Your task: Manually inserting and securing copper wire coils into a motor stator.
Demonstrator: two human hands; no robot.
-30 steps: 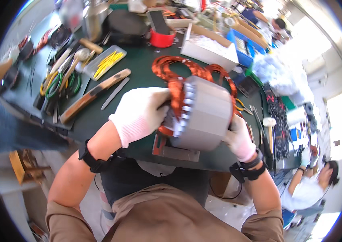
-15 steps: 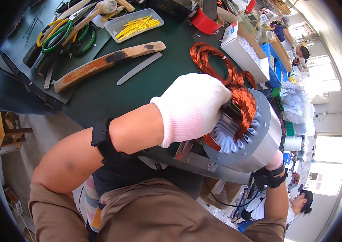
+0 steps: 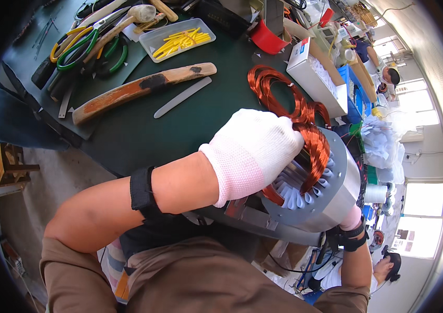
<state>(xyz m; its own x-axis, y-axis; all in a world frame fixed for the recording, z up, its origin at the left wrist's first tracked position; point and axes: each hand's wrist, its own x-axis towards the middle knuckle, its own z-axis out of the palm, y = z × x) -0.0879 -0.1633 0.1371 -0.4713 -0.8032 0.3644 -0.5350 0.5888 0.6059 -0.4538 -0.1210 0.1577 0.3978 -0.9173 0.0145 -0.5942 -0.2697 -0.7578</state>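
Note:
My left hand [image 3: 261, 147], in a white knit glove with a pink cuff, is closed in a fist at the mouth of a metal motor stator [image 3: 332, 201]. Its knuckles press against a bundle of copper wire [image 3: 316, 151] that arches over the stator's opening. What the fingers hold is hidden. White paper slot liners [image 3: 297, 198] ring the opening in a row of loops. More copper coils [image 3: 271, 86] lie on the table behind, joined to the bundle. At the stator's far right side is my right hand [image 3: 350, 218]; only its pinkish cuff shows, with the fingers hidden behind the housing.
On the dark green table are a curved wooden bar [image 3: 143, 93], a flat grey strip [image 3: 182, 97], a plastic tray [image 3: 151, 44] of yellow sticks and green-handled scissors [image 3: 78, 52]. A white box [image 3: 315, 78] and red roll [image 3: 269, 39] stand behind. Two people work at right.
My left fist has moved slightly down and toward me beside the copper bundle. A dark sliver seen by its fingers is now out of sight. The whole view has shifted a little.

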